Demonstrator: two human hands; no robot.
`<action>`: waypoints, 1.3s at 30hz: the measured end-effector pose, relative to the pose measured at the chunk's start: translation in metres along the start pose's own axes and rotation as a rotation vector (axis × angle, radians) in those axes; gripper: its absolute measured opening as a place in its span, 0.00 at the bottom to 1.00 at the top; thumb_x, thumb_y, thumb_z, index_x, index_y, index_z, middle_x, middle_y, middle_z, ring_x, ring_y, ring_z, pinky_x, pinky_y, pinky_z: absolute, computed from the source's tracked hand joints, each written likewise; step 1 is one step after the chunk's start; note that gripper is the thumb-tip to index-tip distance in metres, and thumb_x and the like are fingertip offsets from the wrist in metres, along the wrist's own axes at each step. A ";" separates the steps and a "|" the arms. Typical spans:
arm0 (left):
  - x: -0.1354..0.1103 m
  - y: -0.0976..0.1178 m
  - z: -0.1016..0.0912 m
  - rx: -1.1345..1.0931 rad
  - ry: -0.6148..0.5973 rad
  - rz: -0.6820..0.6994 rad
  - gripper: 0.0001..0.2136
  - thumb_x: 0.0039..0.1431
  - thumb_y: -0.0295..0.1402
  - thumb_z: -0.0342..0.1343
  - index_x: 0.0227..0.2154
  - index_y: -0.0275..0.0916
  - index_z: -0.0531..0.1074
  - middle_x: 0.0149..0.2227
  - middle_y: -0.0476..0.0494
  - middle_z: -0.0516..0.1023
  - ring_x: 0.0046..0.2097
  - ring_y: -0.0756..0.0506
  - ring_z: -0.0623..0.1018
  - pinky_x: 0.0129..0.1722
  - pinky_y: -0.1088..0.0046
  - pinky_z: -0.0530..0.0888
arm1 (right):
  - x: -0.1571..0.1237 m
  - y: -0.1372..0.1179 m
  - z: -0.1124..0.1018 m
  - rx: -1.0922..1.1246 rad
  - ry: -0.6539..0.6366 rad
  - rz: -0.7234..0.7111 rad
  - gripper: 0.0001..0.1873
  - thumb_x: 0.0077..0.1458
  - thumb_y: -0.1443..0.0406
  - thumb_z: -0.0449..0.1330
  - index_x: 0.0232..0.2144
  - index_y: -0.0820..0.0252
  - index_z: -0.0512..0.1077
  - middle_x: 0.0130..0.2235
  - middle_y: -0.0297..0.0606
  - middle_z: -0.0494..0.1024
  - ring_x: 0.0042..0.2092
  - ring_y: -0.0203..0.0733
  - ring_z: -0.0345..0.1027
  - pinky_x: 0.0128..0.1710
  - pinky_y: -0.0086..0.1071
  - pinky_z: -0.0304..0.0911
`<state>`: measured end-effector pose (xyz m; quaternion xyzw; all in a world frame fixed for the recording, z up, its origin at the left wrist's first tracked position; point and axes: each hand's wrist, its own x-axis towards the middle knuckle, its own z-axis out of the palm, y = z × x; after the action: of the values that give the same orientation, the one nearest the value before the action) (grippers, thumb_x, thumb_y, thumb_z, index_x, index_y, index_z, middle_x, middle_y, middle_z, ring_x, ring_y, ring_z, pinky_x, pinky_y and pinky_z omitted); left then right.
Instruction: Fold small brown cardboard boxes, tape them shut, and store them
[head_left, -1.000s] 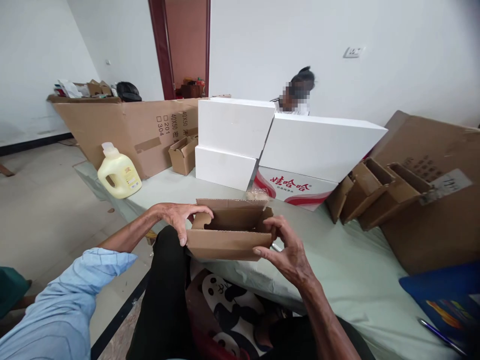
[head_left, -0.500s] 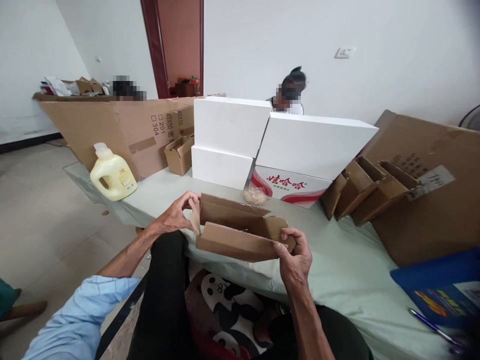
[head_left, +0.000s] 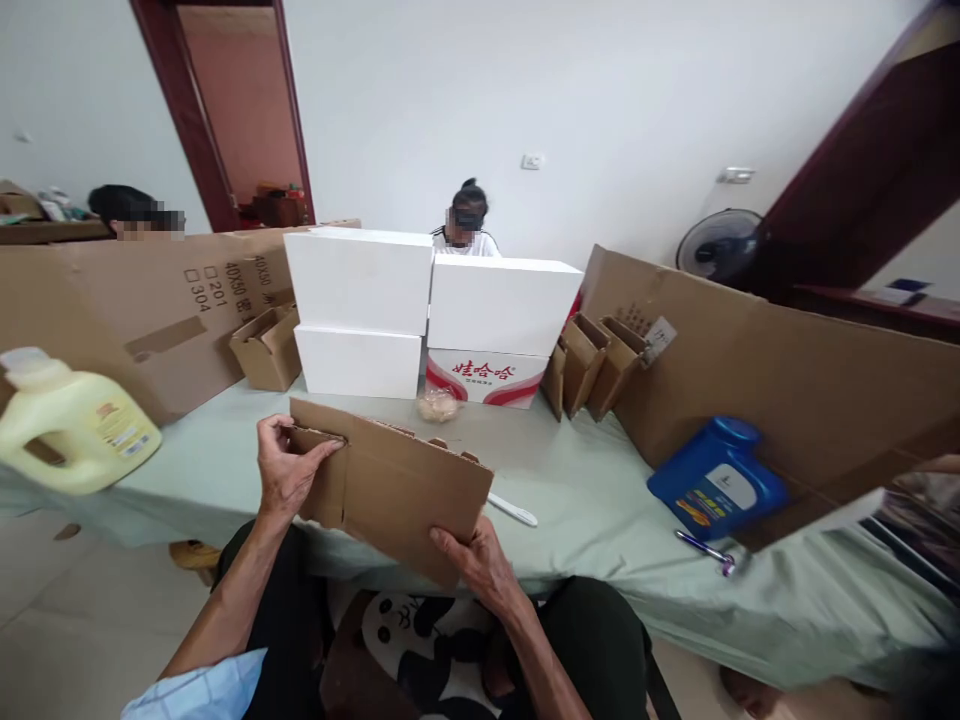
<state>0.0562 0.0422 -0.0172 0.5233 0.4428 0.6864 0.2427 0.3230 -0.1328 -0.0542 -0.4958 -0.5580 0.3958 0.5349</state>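
Observation:
A brown cardboard box (head_left: 397,480) is between my hands, raised over the table's near edge with one broad side facing me. My left hand (head_left: 285,465) pinches a folded flap at its left end, thumb in front. Gripping the lower right corner is my right hand (head_left: 480,565), its thumb on the near face and its fingers hidden behind. Just right of the box, a white handle-like object (head_left: 514,510) lies on the cloth. Beyond the box sits a small clear plastic bag (head_left: 439,404) with pale contents.
White boxes (head_left: 360,285) are stacked at the back, with folded cartons (head_left: 589,365) beside them. A yellow jug (head_left: 82,425) stands left; a blue bottle (head_left: 716,480) and a pen (head_left: 705,552) lie right. Tall cardboard panels (head_left: 817,390) flank the green cloth (head_left: 585,490). Two people sit beyond.
The box has turned from an open, upward-facing shape to a flat side facing me. My view has swung right, bringing the fan and the whole blue bottle into sight.

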 end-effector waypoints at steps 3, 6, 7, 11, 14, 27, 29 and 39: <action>0.003 0.001 0.005 -0.047 -0.043 0.025 0.42 0.31 0.42 0.82 0.49 0.44 0.66 0.45 0.48 0.76 0.44 0.44 0.79 0.42 0.70 0.77 | -0.015 -0.002 -0.007 -0.007 -0.086 0.019 0.27 0.63 0.42 0.64 0.32 0.61 0.78 0.32 0.36 0.76 0.35 0.42 0.67 0.34 0.33 0.69; 0.004 0.004 0.010 -0.067 -0.121 -0.031 0.44 0.35 0.43 0.81 0.56 0.44 0.66 0.47 0.45 0.79 0.46 0.42 0.82 0.45 0.67 0.79 | -0.026 -0.008 -0.016 -0.032 -0.126 0.025 0.29 0.64 0.41 0.63 0.31 0.61 0.78 0.30 0.33 0.74 0.36 0.41 0.66 0.34 0.31 0.68; 0.004 0.005 0.011 -0.057 -0.142 -0.061 0.44 0.38 0.44 0.80 0.57 0.44 0.65 0.46 0.45 0.80 0.46 0.42 0.82 0.45 0.66 0.79 | -0.030 -0.009 -0.019 -0.043 -0.139 0.027 0.29 0.65 0.40 0.62 0.31 0.61 0.78 0.29 0.33 0.74 0.36 0.41 0.66 0.35 0.30 0.68; 0.001 0.004 0.020 -0.029 -0.229 -0.141 0.40 0.46 0.48 0.76 0.60 0.42 0.67 0.43 0.45 0.81 0.44 0.42 0.83 0.45 0.66 0.80 | -0.048 -0.014 -0.032 -0.135 -0.105 0.003 0.28 0.67 0.42 0.60 0.30 0.59 0.78 0.32 0.35 0.78 0.37 0.42 0.69 0.36 0.31 0.70; -0.001 0.001 0.025 0.015 -0.310 -0.094 0.37 0.50 0.50 0.73 0.60 0.42 0.69 0.46 0.43 0.80 0.47 0.41 0.83 0.45 0.65 0.81 | -0.065 -0.013 -0.047 -0.239 0.070 -0.024 0.24 0.66 0.45 0.62 0.34 0.58 0.81 0.36 0.38 0.82 0.39 0.45 0.73 0.39 0.33 0.73; 0.008 -0.054 -0.025 0.410 -0.413 -0.077 0.25 0.47 0.56 0.62 0.39 0.40 0.79 0.46 0.39 0.78 0.44 0.37 0.83 0.38 0.61 0.84 | -0.041 -0.002 -0.188 -0.793 1.269 -0.230 0.30 0.57 0.40 0.63 0.32 0.62 0.80 0.38 0.56 0.86 0.48 0.63 0.81 0.57 0.56 0.73; 0.007 -0.066 -0.032 0.437 -0.419 -0.094 0.25 0.47 0.56 0.62 0.38 0.40 0.80 0.46 0.38 0.78 0.44 0.37 0.84 0.37 0.61 0.84 | -0.029 0.001 -0.205 -0.916 1.231 -0.202 0.28 0.58 0.40 0.59 0.25 0.57 0.75 0.33 0.55 0.84 0.43 0.61 0.80 0.47 0.51 0.74; -0.005 -0.112 -0.047 0.506 -0.422 -0.098 0.22 0.48 0.55 0.59 0.36 0.42 0.79 0.44 0.39 0.81 0.40 0.38 0.84 0.32 0.64 0.81 | 0.022 -0.007 -0.231 -1.133 1.026 -0.013 0.21 0.61 0.50 0.55 0.21 0.53 0.64 0.25 0.43 0.71 0.30 0.45 0.64 0.33 0.37 0.55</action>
<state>-0.0008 0.0764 -0.1195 0.6757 0.5636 0.4189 0.2241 0.5523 -0.1334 -0.0164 -0.8129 -0.3601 -0.2339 0.3934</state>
